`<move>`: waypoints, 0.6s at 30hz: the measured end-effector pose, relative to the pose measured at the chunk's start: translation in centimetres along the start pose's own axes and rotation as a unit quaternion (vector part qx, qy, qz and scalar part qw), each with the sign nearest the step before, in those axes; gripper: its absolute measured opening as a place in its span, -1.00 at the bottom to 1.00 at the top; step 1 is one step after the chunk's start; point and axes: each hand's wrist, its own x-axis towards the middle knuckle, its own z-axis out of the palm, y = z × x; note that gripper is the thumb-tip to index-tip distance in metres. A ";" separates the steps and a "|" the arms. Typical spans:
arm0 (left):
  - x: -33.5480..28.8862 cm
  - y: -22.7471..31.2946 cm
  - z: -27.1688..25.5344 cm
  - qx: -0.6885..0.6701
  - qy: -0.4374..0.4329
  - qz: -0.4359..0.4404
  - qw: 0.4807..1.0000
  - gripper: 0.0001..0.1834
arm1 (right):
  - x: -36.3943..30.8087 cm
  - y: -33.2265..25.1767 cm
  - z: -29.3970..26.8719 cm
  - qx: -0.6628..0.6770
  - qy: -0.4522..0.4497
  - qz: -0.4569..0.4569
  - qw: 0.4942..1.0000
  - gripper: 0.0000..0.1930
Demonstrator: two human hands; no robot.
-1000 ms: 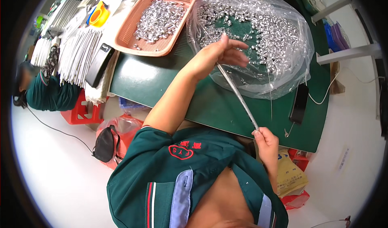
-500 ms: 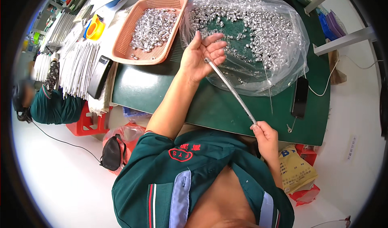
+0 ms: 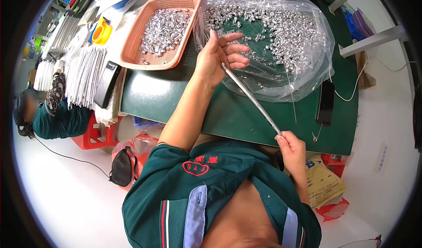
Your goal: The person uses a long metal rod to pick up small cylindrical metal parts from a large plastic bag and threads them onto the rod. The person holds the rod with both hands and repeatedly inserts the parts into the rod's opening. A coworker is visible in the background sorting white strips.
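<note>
A thin silvery metal rod [image 3: 252,99] slants across the near part of the green table. My right hand [image 3: 292,149] is closed around its lower end, thumb along the rod. The far end rests against the palm of my left hand [image 3: 215,60], which is turned up with its fingers spread, gripping nothing. Just beyond the left fingers lies a clear plastic bag [image 3: 307,87], spread flat, with many small shiny metal pieces [image 3: 293,41] on it. To the left of that hand stands a pink plastic basket [image 3: 127,50] holding more of these small metal pieces [image 3: 165,30].
Bundles of rods [image 3: 86,79] and a black case [image 3: 107,84] lie at the left, near a yellow tape dispenser [image 3: 102,32]. A phone [image 3: 325,103] rests on the table [image 3: 167,90] at the right. A grey metal bar [image 3: 373,41] stands beyond it. Another person [image 3: 61,116] sits at the far left.
The left fingers have spread and straightened a little, and the rod's end sits slightly lower on the palm. My right hand has shifted slightly right, still holding the rod.
</note>
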 end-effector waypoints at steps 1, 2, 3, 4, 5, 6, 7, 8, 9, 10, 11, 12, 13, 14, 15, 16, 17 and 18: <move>0.0 -0.1 0.1 0.005 0.004 0.006 1.000 -0.27 | 0.0 0.0 0.0 0.001 0.002 -0.003 1.000 -0.87; 0.0 -0.1 0.1 0.010 0.008 0.012 1.000 -0.27 | -0.1 -0.1 0.1 0.005 0.000 0.003 1.000 -0.87; 0.1 -0.2 0.3 0.030 0.021 0.025 0.999 -0.27 | -0.1 -0.1 0.3 0.010 -0.002 0.008 1.000 -0.87; 0.0 -0.2 0.5 0.051 0.034 0.038 0.997 -0.27 | -0.1 -0.2 0.4 0.016 -0.004 0.014 1.000 -0.87; 0.0 -0.3 0.8 0.071 0.047 0.051 0.995 -0.28 | -0.1 0.0 0.5 0.023 -0.008 0.017 1.000 -0.87; -0.1 -0.4 1.2 0.112 0.057 0.071 0.990 -0.28 | -0.2 0.2 0.7 0.030 -0.010 0.022 0.999 -0.87; -0.3 -0.7 1.7 0.152 0.066 0.091 0.982 -0.28 | -0.2 0.4 0.8 0.038 -0.011 0.026 0.999 -0.87; -0.4 -1.0 2.1 0.191 0.075 0.110 0.972 -0.28 | -0.2 0.3 0.9 0.041 -0.011 0.028 0.999 -0.87; -0.6 -1.3 2.4 0.269 0.060 0.149 0.950 -0.28 | -0.1 0.1 1.1 0.045 -0.011 0.029 0.999 -0.87; -0.7 -1.8 2.6 0.343 0.045 0.187 0.919 -0.28 | -0.1 0.0 1.2 0.049 -0.011 0.030 0.998 -0.87; -0.8 -2.0 2.6 0.415 0.029 0.224 0.881 -0.28 | -0.1 0.0 1.3 0.051 -0.013 0.031 0.998 -0.87; -0.9 -1.9 2.5 0.405 0.024 0.212 0.889 -0.28 | -0.1 0.1 1.3 0.052 -0.014 0.032 0.998 -0.86; -0.7 -1.7 1.9 0.254 -0.003 0.176 0.951 -0.29 | -0.2 0.1 1.2 0.053 -0.016 0.033 0.998 -0.86; -0.3 -1.4 1.2 0.095 -0.030 0.135 0.986 -0.29 | -0.2 0.4 1.3 0.079 -0.022 0.045 0.996 -0.86; 0.0 -1.1 1.1 -0.066 -0.056 0.089 0.992 -0.29 | -0.2 0.9 1.4 0.103 -0.028 0.056 0.993 -0.85; 0.1 -1.0 1.2 -0.173 -0.047 0.058 0.982 -0.26 | -0.1 1.3 1.5 0.128 -0.035 0.067 0.989 -0.84; 0.0 -1.1 1.5 -0.158 -0.026 0.042 0.986 -0.25 | -0.1 1.4 1.6 0.178 -0.051 0.095 0.978 -0.83; -0.1 -1.2 2.1 -0.140 -0.006 0.029 0.990 -0.23 | 0.1 1.3 1.7 0.227 -0.068 0.119 0.964 -0.82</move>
